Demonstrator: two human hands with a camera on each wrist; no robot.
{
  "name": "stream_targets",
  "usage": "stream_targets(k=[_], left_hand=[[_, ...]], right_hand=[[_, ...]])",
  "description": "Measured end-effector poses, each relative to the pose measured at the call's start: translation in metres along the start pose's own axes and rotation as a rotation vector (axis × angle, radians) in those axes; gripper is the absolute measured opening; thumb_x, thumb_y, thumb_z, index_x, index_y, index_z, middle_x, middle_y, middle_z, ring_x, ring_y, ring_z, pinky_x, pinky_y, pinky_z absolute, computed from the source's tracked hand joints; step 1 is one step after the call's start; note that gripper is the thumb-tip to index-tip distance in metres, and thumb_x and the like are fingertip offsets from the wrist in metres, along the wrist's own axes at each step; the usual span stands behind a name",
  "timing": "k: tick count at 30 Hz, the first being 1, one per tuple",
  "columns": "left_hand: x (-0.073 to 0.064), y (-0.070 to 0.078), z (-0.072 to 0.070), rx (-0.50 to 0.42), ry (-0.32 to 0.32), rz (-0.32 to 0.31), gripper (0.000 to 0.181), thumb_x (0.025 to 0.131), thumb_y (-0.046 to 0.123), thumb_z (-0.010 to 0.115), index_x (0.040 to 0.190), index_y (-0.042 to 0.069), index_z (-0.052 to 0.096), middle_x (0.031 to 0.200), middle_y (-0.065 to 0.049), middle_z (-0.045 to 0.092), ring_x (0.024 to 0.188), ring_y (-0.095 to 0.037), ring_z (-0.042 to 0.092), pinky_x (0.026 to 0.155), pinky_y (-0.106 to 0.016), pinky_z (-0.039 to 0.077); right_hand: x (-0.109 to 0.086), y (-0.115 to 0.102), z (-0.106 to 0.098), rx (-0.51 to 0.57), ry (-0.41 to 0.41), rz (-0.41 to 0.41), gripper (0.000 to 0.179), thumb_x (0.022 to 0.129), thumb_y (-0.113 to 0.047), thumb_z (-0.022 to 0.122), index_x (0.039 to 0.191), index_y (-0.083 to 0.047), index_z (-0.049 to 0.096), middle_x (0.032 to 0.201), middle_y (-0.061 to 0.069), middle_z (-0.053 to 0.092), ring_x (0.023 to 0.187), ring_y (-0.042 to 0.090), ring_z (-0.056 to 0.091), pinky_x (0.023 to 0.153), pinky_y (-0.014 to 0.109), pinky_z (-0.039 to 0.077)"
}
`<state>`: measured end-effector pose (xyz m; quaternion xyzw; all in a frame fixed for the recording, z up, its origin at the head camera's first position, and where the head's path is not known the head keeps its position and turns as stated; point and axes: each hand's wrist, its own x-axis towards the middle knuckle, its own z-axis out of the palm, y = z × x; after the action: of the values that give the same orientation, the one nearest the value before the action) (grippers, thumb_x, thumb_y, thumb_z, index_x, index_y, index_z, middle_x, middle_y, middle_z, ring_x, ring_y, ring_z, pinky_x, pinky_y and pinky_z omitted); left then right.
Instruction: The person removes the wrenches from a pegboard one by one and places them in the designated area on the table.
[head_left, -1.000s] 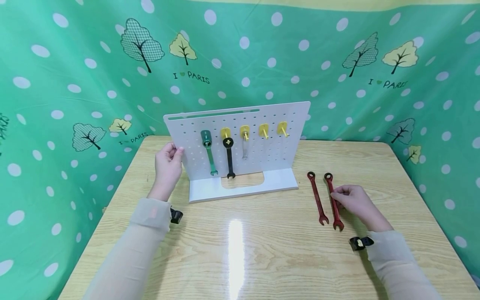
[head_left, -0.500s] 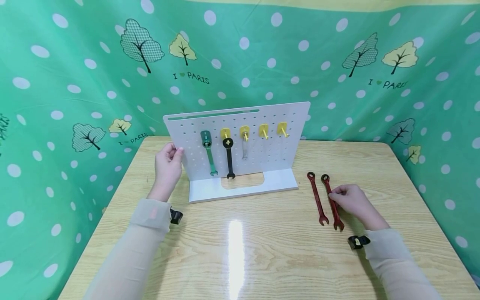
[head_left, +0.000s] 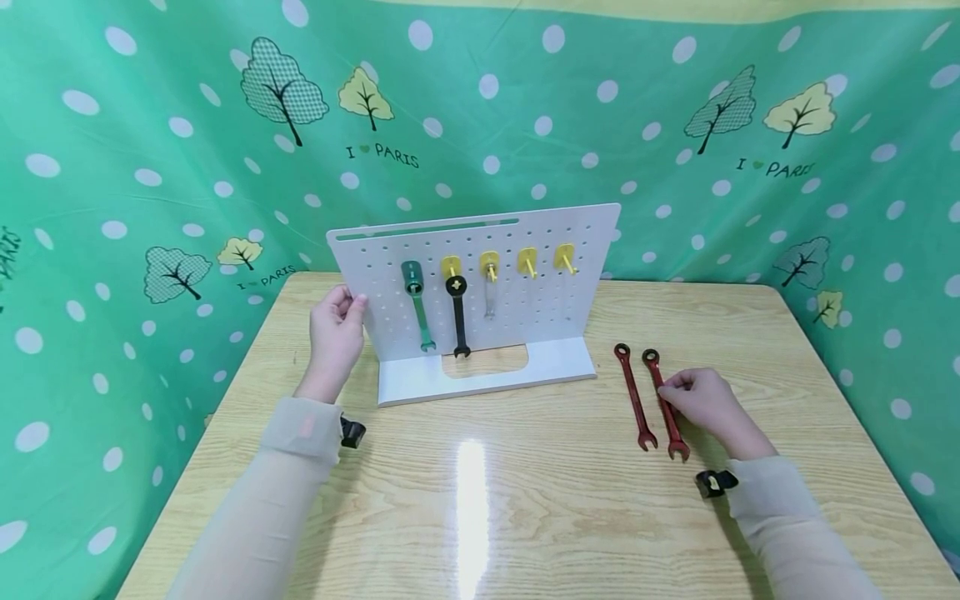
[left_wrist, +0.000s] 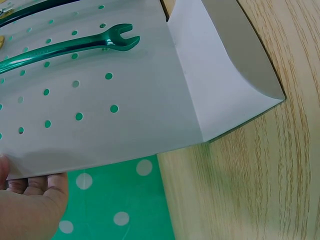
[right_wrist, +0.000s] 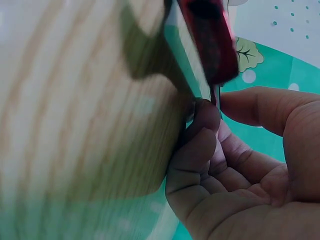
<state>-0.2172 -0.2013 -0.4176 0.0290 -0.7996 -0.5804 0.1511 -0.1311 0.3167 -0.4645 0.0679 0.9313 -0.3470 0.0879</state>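
Observation:
My left hand (head_left: pixel 335 342) grips the left edge of a white pegboard stand (head_left: pixel 543 312), thumb on the front face and fingers behind. A green combination wrench (head_left: pixel 422 321) and a black combination wrench (head_left: pixel 460 321) hang by their ring ends on the two leftmost hooks. Two red combination wrenches lie on the table right of the stand. The nearer one to my right hand (head_left: pixel 711 406) is the right-hand red wrench (head_left: pixel 677 437), pinched at its shaft between thumb and fingers. Beside it, apart, lies the left-hand red wrench (head_left: pixel 636 396), untouched.
Several yellow hooks, including the rightmost hook (head_left: pixel 566 258), stick out of the board; a clear, hard-to-make-out piece (head_left: pixel 491 300) hangs from the middle one. A green patterned curtain (head_left: pixel 525 150) surrounds the wooden table (head_left: pixel 570 500).
The ring end of the right-hand red wrench has shifted slightly left toward the other red wrench, my right hand moving with it. My left hand and the board have stayed put.

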Motion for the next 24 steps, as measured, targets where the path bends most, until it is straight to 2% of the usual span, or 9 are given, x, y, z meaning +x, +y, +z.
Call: stream_targets(k=[8,17,24], left_hand=[[0.0000,0.0012,0.0003,0.002,-0.003,0.000,0.030,0.108,0.018,0.052,0.125,-0.004,0.062,0.117,-0.019,0.069,0.103,-0.022,0.064,0.091,-0.032,0.053],[0.0006,-0.0004,-0.0002,-0.002,-0.001,0.000,0.029,0.108,0.018,0.052,0.124,-0.004,0.063,0.114,-0.019,0.070,0.098,-0.021,0.063,0.086,-0.030,0.053],[-0.0008,0.0004,-0.0008,-0.004,-0.009,-0.008,0.030,0.108,0.019,0.052,0.126,-0.003,0.062,0.117,-0.018,0.069,0.102,-0.022,0.064,0.089,-0.032,0.054]], right_hand=[[0.0001,-0.0003,0.0004,-0.006,0.011,0.023,0.024,0.098,-0.019,0.065,0.097,0.004,0.069,0.086,0.010,0.065,0.075,0.023,0.056,0.065,0.036,0.046],[-0.0010,-0.0003,0.0011,-0.020,0.057,0.007,0.022,0.096,-0.018,0.069,0.093,0.004,0.070,0.083,0.009,0.065,0.073,0.023,0.056,0.063,0.036,0.045],[-0.0011,0.0038,0.0019,-0.010,0.065,0.000,0.023,0.097,-0.020,0.069,0.094,0.003,0.070,0.086,0.010,0.066,0.075,0.023,0.056,0.064,0.036,0.046]])
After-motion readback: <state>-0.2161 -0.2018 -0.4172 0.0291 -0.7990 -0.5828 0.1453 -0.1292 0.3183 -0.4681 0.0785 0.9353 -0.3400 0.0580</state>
